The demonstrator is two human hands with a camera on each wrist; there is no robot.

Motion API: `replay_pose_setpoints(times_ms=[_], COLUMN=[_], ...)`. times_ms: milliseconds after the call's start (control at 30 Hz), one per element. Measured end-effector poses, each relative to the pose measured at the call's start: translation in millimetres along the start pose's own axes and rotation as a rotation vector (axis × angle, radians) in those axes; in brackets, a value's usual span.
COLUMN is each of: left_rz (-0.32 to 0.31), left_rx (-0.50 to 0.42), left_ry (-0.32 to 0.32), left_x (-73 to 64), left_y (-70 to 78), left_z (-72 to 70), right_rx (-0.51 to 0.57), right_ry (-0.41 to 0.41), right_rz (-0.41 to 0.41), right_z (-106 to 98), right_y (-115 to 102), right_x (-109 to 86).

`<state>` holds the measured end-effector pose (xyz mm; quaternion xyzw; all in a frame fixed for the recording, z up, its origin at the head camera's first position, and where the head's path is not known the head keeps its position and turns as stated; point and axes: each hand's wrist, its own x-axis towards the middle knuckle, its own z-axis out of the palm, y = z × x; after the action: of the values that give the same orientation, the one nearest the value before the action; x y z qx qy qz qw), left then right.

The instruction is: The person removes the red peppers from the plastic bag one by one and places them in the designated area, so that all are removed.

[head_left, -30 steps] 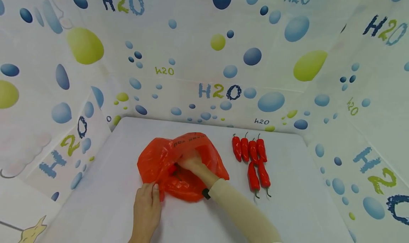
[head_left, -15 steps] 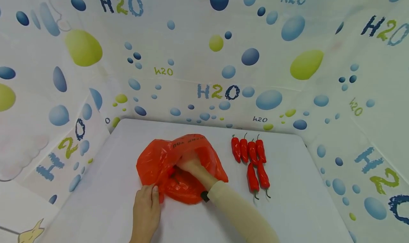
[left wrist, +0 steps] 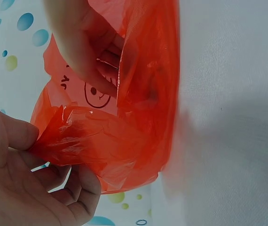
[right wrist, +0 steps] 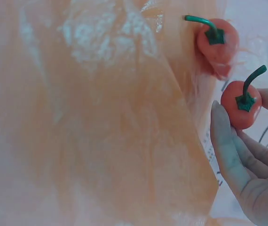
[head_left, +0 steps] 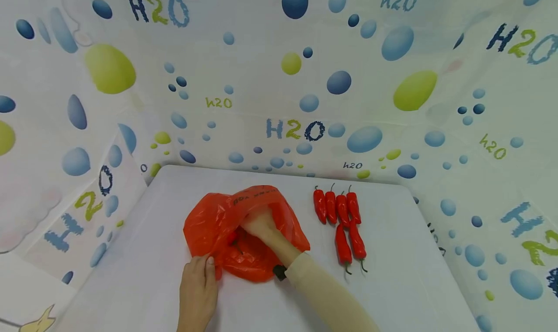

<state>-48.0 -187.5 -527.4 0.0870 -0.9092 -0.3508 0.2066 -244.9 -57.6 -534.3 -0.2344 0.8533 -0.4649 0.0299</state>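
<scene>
A red plastic bag with dark print lies with its mouth toward me. My left hand pinches the near left edge of the bag; the left wrist view shows its thumb pressing the plastic against the fingers. Inside the bag mouth is my right hand, its fingers hidden from the head view. In the right wrist view the right hand holds a red chili pepper by thumb and fingers, its green stem outward. Beside it in the bag is another red chili pepper.
Several red chili peppers lie to the right of the bag on the white table, an upper row with two chili peppers below. A white wall covering with blue and green spots encloses the table's back and sides.
The head view has shifted slightly. Both hands and the bag keep nearly the same places, and the peppers on the table have not moved.
</scene>
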Motion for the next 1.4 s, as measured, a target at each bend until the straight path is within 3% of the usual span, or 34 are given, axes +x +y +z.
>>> replay_pose_setpoints(times_ms=[167, 400, 933, 1167, 1400], left_rz=[0.011, 0.009, 0.035, -0.013, 0.011], left_rx=[-0.004, -0.014, -0.021, -0.013, -0.027], left_ry=[-0.004, -0.015, -0.008, -0.061, -0.026], left_x=[8.1, 20.2, 19.6, 17.5, 13.9], left_y=[-5.2, -9.5, -12.5, -10.1, -8.4], left_z=[5.8, 13.9, 12.9, 11.1, 11.5], right_rx=[-0.118, -0.138, -0.063, -0.006, 0.045], right_ry=[0.111, 0.171, 0.138, 0.12, 0.115], right_rz=[0.026, 0.093, 0.232, 0.256, 0.276], right_z=[-7, -14, -31, -39, -44], right_y=[2, 4, -11, -19, -21], right_x=[-2.4, -2.7, -30.0, -47.2, -62.1])
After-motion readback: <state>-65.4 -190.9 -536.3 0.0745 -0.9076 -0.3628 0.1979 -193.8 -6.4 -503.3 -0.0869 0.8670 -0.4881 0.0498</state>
